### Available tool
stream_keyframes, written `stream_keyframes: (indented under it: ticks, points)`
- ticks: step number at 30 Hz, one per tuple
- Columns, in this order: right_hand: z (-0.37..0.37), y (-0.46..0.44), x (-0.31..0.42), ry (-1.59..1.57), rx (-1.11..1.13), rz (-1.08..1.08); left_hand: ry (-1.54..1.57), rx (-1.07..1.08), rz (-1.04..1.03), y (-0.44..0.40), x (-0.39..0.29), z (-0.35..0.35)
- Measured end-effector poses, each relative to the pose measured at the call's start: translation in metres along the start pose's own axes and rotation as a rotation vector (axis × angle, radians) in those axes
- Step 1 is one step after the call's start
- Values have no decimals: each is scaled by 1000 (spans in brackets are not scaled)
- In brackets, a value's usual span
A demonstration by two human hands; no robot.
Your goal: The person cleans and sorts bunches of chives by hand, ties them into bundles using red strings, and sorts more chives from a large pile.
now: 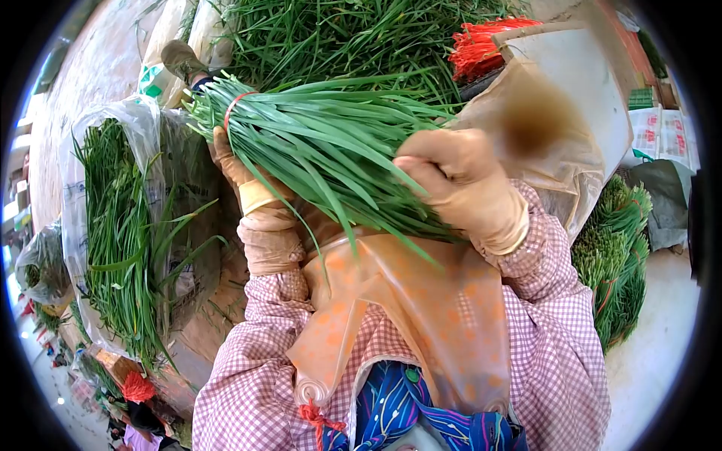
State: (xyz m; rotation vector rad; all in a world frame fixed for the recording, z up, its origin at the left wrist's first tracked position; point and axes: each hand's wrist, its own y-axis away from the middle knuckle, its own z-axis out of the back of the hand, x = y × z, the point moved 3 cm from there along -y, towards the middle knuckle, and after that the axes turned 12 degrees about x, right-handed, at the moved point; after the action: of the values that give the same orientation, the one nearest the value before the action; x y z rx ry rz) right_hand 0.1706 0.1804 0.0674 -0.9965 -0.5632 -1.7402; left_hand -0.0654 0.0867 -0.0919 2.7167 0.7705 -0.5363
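Observation:
A thick bundle of garlic chives lies across my lap, its pale cut ends to the left. A red band circles it close to those ends. My left hand, in a tan rubber glove, grips the bundle from below near the band; most of its fingers are hidden under the stems. My right hand, gloved the same way, is closed with its curled fingers against the leafy right part of the bundle, pinching some leaves. Beneath the bundle is a translucent orange apron.
Loose chives form a large heap ahead. Red bands lie in a bunch at its right. At the left stands a plastic bag holding more chives. Tied green bundles are stacked at the right, beside a paper-covered board.

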Motion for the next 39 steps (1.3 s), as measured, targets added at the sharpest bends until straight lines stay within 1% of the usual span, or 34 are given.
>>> stream_keyframes:
  ticks: [2, 4, 5, 6, 8, 10, 12, 13, 15, 16, 17, 18, 19, 21, 22, 23, 24, 26, 27, 28, 30, 31, 32, 34, 35, 37, 38, 39]
  points:
    - [15, 12, 2, -536, -81, -225, -9, -16, -7, 1, -1, 2]
    - [26, 19, -11, -800, -456, -102, -28, -38, -18, 1, -2, 4]
    - [35, 23, -10, -849, -465, -182, -9, 13, -7, 1, -2, 4]
    - [44, 27, -9, -900, -476, -262, -7, 14, -5, -1, -5, 12]
    - [49, 32, 1, -757, -378, -225, 195, 184, 62, -5, -7, 22]
    - [37, 41, 5, -732, -358, -285, 133, 138, 33, -8, -7, 27]
    - [19, 45, 6, -424, 102, -232, 151, 122, 9, -7, -4, 24]
    - [12, 47, -1, -427, 99, -236, 244, 209, 81, -4, -4, 21]
    - [-1, 41, -12, 122, 108, -191, 180, 166, 56, -3, -3, 13]
    - [-3, 38, -10, 120, 108, -192, 119, 124, 24, -3, -3, 12]
    - [-5, 35, -9, 86, 112, -266, 190, 159, 50, -1, -2, 12]
    - [-7, 33, -10, 52, 117, -340, 189, 156, 50, 1, -3, 13]
    - [-8, 30, -10, 71, 99, -334, 229, 203, 80, 3, -2, 11]
    - [-12, 22, -14, 76, 105, -315, 88, 34, -8, 3, -2, 7]
    - [-14, 18, -14, 82, 110, -296, 88, 33, -9, 2, 1, 1]
    - [-16, 15, -15, 75, 113, -302, 48, -43, -42, 2, 1, -1]
    - [-22, 13, -19, 75, 117, -300, 180, 81, -7, 0, 0, 7]
    - [-30, 8, -26, 3, -6, -200, 425, 308, 112, -4, -2, 15]
    - [-27, 5, -26, 48, -22, -128, 410, 296, 91, -6, -3, 21]
    - [-23, 6, -23, 47, -18, -125, 401, 296, 82, -6, -3, 26]
    - [-13, 11, -16, -163, -131, -153, 382, 297, 65, -7, -4, 27]
    - [-7, 15, -14, -271, -295, -116, 411, 322, 79, -9, -5, 31]
    - [2, 24, -11, -751, -297, -434, 406, 306, 66, -10, -5, 32]
    - [19, 36, -11, -801, -142, -442, 395, 273, 39, -11, -4, 33]
    - [17, 38, -8, -801, -139, -442, 370, 238, 27, -11, -4, 30]
    - [5, 42, 3, -570, 177, -354, 346, 204, 19, -12, 0, 22]
    - [-5, 44, -1, -276, 237, -199, 162, 19, -69, -12, 3, 12]
    - [-11, 41, -2, -18, 256, -162, -25, -164, -156, -10, 2, 8]
